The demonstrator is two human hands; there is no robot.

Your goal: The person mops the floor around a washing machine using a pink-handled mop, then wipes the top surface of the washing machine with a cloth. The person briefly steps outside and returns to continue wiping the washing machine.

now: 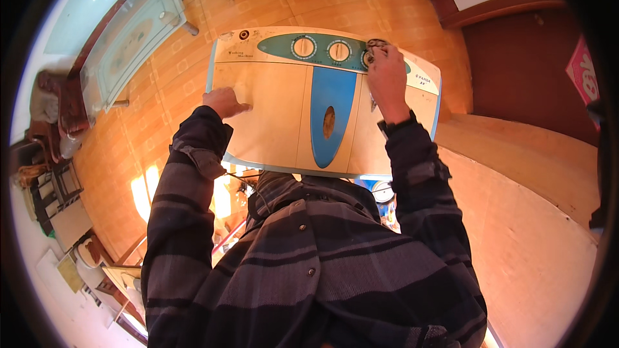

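A cream washing machine top (pixel 264 96) stands in front of me, with a teal control panel (pixel 271 43) along its far side. Two cream knobs, a left dial (pixel 304 47) and a middle dial (pixel 338 51), sit on the panel. At the panel's third dial position, my right hand (pixel 388 76) pinches a small dark metal piece (pixel 376 44); my fingers partly hide it, and its kind is unclear. My left hand (pixel 224 102) rests on the left edge of the top, thumb stretched out, holding nothing. Between my hands runs a blue strip (pixel 335 87) with a worn oval patch.
Orange tiled floor (pixel 258 6) surrounds the machine's far and left sides. A glass-topped table (pixel 138 38) stands at the far left. To the right are a wooden ledge (pixel 516 148) and a dark red panel (pixel 529 71). Cluttered furniture lines the lower left.
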